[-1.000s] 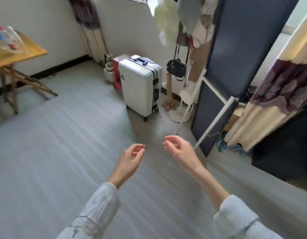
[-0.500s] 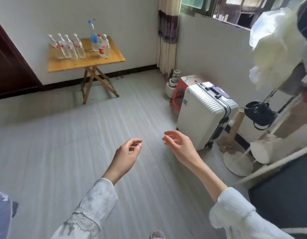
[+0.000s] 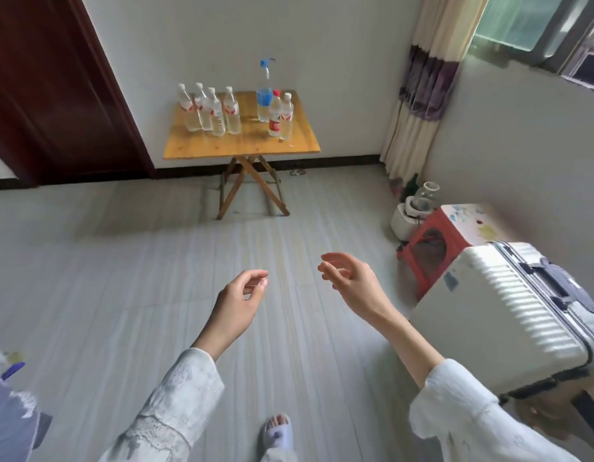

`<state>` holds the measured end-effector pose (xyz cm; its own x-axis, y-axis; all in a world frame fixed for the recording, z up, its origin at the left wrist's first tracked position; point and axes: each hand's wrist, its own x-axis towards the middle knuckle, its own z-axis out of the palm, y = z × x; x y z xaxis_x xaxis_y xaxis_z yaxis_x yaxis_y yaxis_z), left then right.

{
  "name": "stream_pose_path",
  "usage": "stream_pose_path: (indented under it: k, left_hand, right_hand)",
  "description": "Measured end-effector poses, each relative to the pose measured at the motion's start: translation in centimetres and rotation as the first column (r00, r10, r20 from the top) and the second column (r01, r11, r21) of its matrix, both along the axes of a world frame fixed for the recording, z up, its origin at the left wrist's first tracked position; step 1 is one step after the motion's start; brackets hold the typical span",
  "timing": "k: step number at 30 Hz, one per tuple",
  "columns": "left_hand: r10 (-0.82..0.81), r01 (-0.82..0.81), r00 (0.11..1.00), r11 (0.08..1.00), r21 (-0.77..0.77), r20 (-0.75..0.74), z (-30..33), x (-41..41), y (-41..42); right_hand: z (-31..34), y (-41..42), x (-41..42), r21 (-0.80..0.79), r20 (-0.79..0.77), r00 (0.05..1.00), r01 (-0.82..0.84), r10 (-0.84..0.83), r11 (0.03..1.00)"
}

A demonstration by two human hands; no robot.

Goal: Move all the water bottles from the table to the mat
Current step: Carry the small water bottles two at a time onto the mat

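A small wooden folding table (image 3: 242, 146) stands against the far wall. On it are several clear water bottles: a cluster at the left (image 3: 209, 110), a tall blue-capped bottle (image 3: 264, 91), and two red-labelled bottles (image 3: 280, 115) at the right. My left hand (image 3: 242, 300) and my right hand (image 3: 350, 281) hover in front of me over the floor, far short of the table, fingers loosely curled, holding nothing. A bluish patterned cloth (image 3: 8, 411) at the lower left edge may be the mat.
A white ribbed suitcase (image 3: 509, 315) stands close at my right, with a red stool (image 3: 435, 245) and a small white appliance (image 3: 405, 218) behind it. A dark red door (image 3: 55, 95) is at the left. Curtain (image 3: 419, 95) hangs in the corner. My slippered foot (image 3: 277, 431) is below.
My view has swung left, bringing the table and bottles to the middle and nearer. The suitcase has slid to the right edge. Both hands keep the same loose pose.
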<state>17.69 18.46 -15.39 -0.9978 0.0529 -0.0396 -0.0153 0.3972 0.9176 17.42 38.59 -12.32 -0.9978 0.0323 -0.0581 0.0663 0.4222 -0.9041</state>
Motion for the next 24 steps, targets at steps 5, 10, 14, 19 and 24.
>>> stream_pose_path:
  k: [5, 10, 14, 19, 24]
  left_hand:
    - [0.015, -0.014, 1.000, 1.000, 0.017, -0.012, 0.4, -13.2, -2.6]
    - [-0.009, 0.009, 1.000, 1.000, 0.019, 0.007, 0.2, -23.9, -3.1]
    - [-0.017, 0.017, 0.999, 1.000, 0.025, 0.034, -0.9, -32.5, -3.0]
    - [-0.005, 0.004, 1.000, 1.000, 0.023, 0.026, -1.2, -44.6, -2.4]
    - [0.014, -0.014, 1.000, 1.000, 0.024, 0.013, 0.7, -56.6, -2.1]
  right_hand:
    - [0.6, -1.8, -12.5, 0.003, -0.008, 1.000, -0.004, 0.004, 1.000]
    - [0.7, -2.2, -23.5, 0.006, -0.001, 1.000, 0.004, -0.004, 1.000]
    - [-0.3, -2.0, -32.8, 0.015, 0.002, 1.000, -0.004, 0.004, 1.000]
    - [-1.2, -1.0, -45.7, 0.014, -0.007, 1.000, 0.000, 0.000, 1.000]
    - [-0.3, -0.2, -58.3, 0.009, -0.008, 1.000, -0.008, 0.008, 1.000]
